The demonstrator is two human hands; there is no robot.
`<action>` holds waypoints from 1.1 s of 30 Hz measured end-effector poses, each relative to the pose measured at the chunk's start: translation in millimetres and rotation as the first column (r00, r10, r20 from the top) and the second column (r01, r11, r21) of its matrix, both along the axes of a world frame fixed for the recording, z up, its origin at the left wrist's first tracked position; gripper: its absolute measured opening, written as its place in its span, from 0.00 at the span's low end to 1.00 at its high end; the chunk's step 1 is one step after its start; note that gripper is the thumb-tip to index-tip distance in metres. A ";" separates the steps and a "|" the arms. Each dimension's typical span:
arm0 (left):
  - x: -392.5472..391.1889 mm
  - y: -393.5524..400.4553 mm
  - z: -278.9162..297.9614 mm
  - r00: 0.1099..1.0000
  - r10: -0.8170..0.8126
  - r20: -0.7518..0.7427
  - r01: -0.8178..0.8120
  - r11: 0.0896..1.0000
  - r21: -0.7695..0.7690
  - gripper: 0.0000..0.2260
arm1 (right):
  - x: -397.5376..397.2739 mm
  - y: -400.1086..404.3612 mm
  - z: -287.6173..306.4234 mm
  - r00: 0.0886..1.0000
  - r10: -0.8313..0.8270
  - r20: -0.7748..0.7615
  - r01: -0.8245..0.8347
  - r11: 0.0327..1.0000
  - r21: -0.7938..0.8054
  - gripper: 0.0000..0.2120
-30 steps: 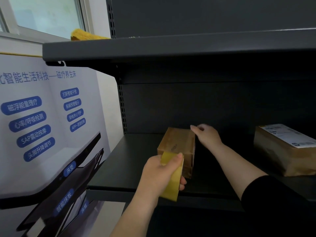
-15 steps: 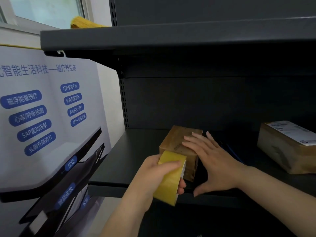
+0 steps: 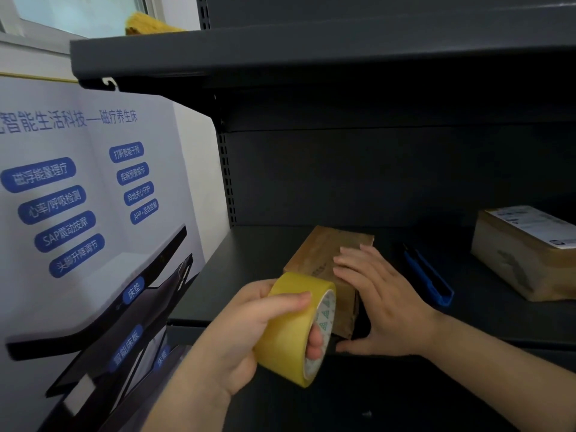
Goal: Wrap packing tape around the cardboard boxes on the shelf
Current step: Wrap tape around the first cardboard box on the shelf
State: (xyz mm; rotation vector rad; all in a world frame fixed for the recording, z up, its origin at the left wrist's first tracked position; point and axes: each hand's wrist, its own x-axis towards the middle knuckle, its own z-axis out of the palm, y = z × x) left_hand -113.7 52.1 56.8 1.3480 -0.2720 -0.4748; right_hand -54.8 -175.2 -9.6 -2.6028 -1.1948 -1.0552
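Box: small cardboard box (image 3: pixel 324 260) sits on the dark shelf (image 3: pixel 249 275), near its front edge, left of centre.
Second box: larger one with a white label (image 3: pixel 526 254), far right on the same shelf, well apart from the hands.
Tape: yellow roll (image 3: pixel 293 328) held just in front of the small box's near face; whether the strip already sticks to the box cannot be told.
Left hand: (image 3: pixel 249 332) grips the roll, thumb over the outer band, fingers curled through the core.
Right hand: (image 3: pixel 377 300) lies flat with straight fingers on the box's top and right side, thumb spread low at its near corner.
Blue tool: (image 3: pixel 427 279) lies on the shelf between the two boxes.
Handling: the box looks light and stiff, likely to slide on smooth metal, so pinning it from above seems wise.
Hold: take the roll by its core so it can spin; tape is thin and clings to itself.
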 end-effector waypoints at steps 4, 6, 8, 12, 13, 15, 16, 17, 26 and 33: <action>-7.4 0.1 -6.0 0.999 -0.023 -0.046 0.023 1.000 -0.001 0.21 | -1.7 0.4 3.2 1.000 0.000 0.028 0.001 0.999 -0.047 0.49; -10.3 2.2 -8.6 0.997 -0.056 -0.045 0.055 0.998 -0.027 0.19 | -1.0 0.4 7.4 0.995 -0.001 0.100 0.010 0.996 -0.088 0.47; -9.0 5.0 -7.4 0.997 -0.075 0.019 0.076 0.997 -0.026 0.17 | 0.6 0.4 14.7 0.992 -0.030 0.120 0.043 0.993 -0.111 0.48; 2.6 -1.9 9.8 0.985 0.017 0.170 -0.013 1.000 -0.025 0.14 | 6.5 -0.5 39.8 0.997 -0.079 -0.009 0.079 0.997 -0.016 0.47; 6.1 -6.0 16.0 0.980 0.048 0.193 -0.044 0.999 -0.025 0.14 | 8.6 -0.1 45.0 0.995 -0.083 -0.049 0.084 0.996 0.016 0.46; 14.2 -14.2 25.2 0.967 0.114 0.228 -0.111 0.993 -0.028 0.14 | 16.4 -0.1 51.4 0.991 -0.089 -0.102 0.096 0.993 0.064 0.45; 18.1 -17.0 27.8 0.958 0.147 0.245 -0.143 0.989 -0.032 0.13 | 21.3 -0.4 53.5 0.987 -0.099 -0.127 0.109 0.991 0.078 0.44; 21.4 -18.3 29.6 0.951 0.172 0.256 -0.169 0.985 -0.036 0.13 | 26.4 -0.6 55.1 0.981 -0.111 -0.160 0.128 0.987 0.099 0.44; 28.8 -22.7 4.6 0.941 0.205 0.270 -0.208 0.978 -0.018 0.15 | 65.3 -10.7 56.2 0.891 0.082 -0.447 0.139 0.887 0.440 0.38; 42.7 -42.3 -6.9 0.918 0.221 0.329 -0.242 0.970 0.022 0.11 | 80.7 0.1 31.8 0.861 0.289 -0.418 0.116 0.689 0.715 0.43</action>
